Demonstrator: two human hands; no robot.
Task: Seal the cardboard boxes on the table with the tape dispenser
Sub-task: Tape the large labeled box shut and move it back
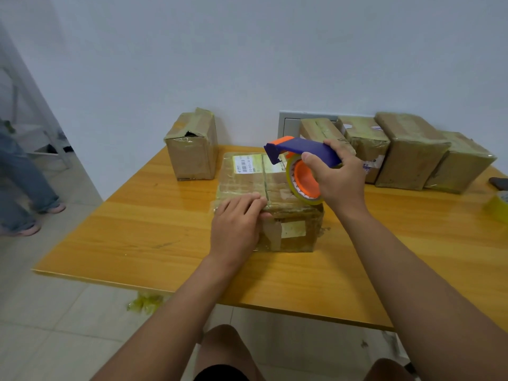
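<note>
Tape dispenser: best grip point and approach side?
Grip the tape dispenser by its blue handle bar, from above and the near-right, as the right hand does now. The bar is long and straight, so fingers can wrap it; the orange blade end points far-left and the roll hangs below.

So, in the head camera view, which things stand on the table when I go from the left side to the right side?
Upright torn box → box being taped, with the left hand flat on it → tape dispenser gripped by the right hand → row of taped boxes by the wall → loose tape roll at the right edge.
</note>
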